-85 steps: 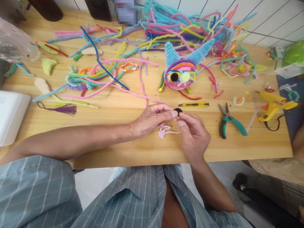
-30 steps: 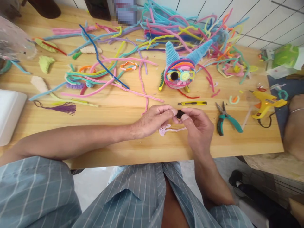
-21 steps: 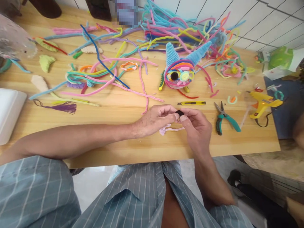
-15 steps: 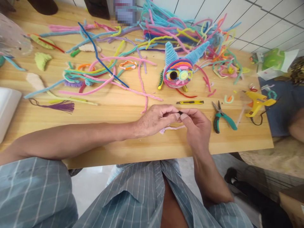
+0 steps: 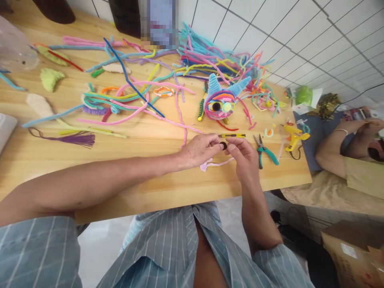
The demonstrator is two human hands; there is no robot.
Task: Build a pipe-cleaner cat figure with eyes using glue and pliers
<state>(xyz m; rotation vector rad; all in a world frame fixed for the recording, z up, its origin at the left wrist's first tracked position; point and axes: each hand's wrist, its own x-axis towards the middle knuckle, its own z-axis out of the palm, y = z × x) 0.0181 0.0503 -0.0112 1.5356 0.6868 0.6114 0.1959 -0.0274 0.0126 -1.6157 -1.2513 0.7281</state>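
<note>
A small black disc [image 5: 223,146] is pinched at the fingertips of my left hand [image 5: 199,150]. On its other side, the thumb and forefinger of my right hand [image 5: 246,156] meet the disc's edge; their exact contact is hard to see. Just beyond my fingers lies a yellow utility knife [image 5: 235,135]. A pale pink pipe cleaner [image 5: 220,163] with a bunched end rests on the table under my hands. Farther back sits a round pipe-cleaner figure [image 5: 220,105] with blue ears, one black eye and one pale yellow eye.
Teal-handled pliers [image 5: 267,153] and a yellow glue gun [image 5: 294,137] lie to the right. Loose pipe cleaners [image 5: 132,94] cover the left and back of the wooden table [image 5: 144,192]. A purple tassel [image 5: 79,139] lies left. At far right, another person's arm [image 5: 333,150] shows.
The view has swung to the right, showing more of the other person. The black disc has turned so more of its face shows, and my right fingertips have shifted slightly away from my left.
</note>
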